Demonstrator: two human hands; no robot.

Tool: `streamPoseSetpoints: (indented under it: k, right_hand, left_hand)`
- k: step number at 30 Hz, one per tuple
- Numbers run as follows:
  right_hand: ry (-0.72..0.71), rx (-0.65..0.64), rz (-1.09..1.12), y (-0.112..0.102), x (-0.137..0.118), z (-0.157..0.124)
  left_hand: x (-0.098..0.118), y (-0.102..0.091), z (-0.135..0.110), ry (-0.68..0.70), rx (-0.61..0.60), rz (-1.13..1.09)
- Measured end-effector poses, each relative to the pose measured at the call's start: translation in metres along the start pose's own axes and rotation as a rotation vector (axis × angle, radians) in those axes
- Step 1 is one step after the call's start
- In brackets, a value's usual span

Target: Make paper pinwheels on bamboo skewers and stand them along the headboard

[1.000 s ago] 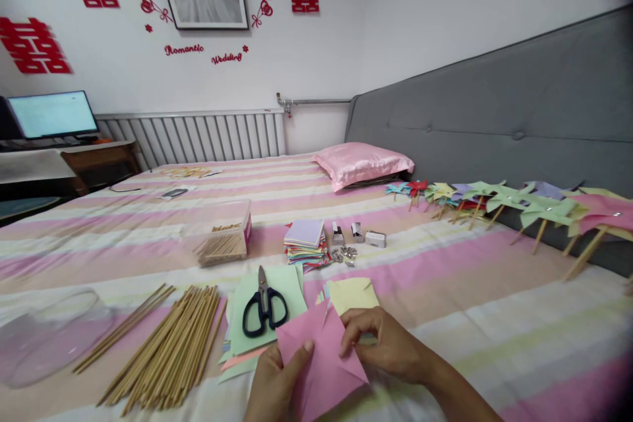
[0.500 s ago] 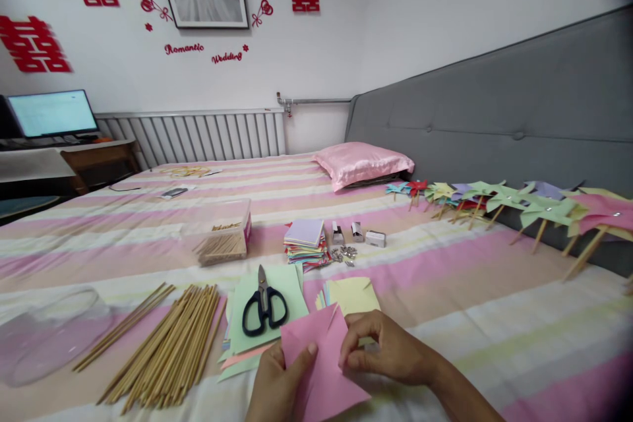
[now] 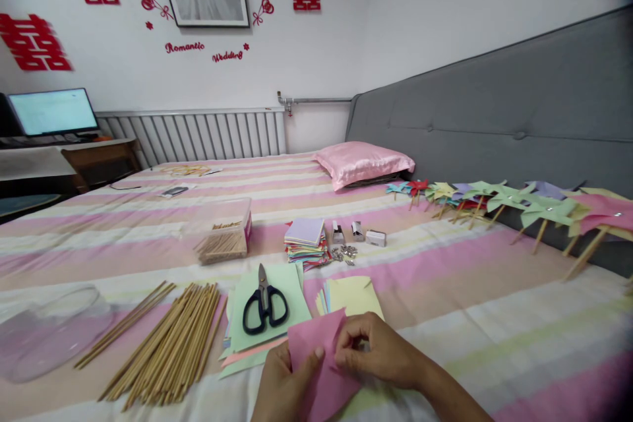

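A pink paper square [image 3: 321, 330] is held up low in front of me. My left hand [image 3: 289, 379] grips its left side, thumb on the face and fingers behind. At the paper's right edge my right hand [image 3: 378, 351] pinches it between thumb and index finger, the other fingers curled. Just behind the hands lies a stack of slit yellow and coloured paper squares [image 3: 353, 295]. Dark-handled scissors [image 3: 264, 303] rest on light green paper sheets [image 3: 291, 280] to the left of it.
Wooden sticks [image 3: 168, 349] lie at left, beside a clear plastic lid [image 3: 54, 336]. Farther back stand a plastic box of sticks [image 3: 222, 244], a coloured paper stack [image 3: 304, 237], metal fasteners [image 3: 343, 254] and small boxes [image 3: 376, 238]. Finished paper pinwheels [image 3: 544, 208] line the headboard [image 3: 494, 105].
My right hand has shifted slightly left and now pinches the paper's right edge, which bends inward. Both hands and the paper have moved a little; the other things stay put.
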State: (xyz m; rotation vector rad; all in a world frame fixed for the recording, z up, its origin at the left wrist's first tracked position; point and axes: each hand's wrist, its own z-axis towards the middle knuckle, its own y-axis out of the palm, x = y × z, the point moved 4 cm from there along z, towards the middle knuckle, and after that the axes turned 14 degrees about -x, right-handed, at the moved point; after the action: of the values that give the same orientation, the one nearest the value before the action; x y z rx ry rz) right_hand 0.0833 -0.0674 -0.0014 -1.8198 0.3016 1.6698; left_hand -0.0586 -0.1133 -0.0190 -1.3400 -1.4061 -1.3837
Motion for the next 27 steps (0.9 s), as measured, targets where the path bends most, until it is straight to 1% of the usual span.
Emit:
streamPoseSetpoints:
  k: [6,12,16,23,27]
  right_hand:
    - [0.014,0.030,-0.039,0.000,0.000,0.001]
    - [0.015,0.053,-0.045,-0.001,0.003,0.001]
    - [0.007,0.066,-0.031,-0.001,0.004,0.002]
    - [0.029,0.081,-0.008,-0.002,0.008,0.002]
    - [0.031,0.094,-0.011,-0.003,0.013,0.002]
  left_hand:
    - [-0.002,0.002,0.001,0.023,-0.031,0.003]
    - [0.000,0.006,0.001,0.007,-0.085,-0.035]
    - [0.000,0.007,0.001,0.001,-0.096,-0.050]
    - [-0.004,0.006,0.003,0.011,-0.100,-0.067]
    - [-0.003,0.004,0.002,0.012,-0.054,-0.064]
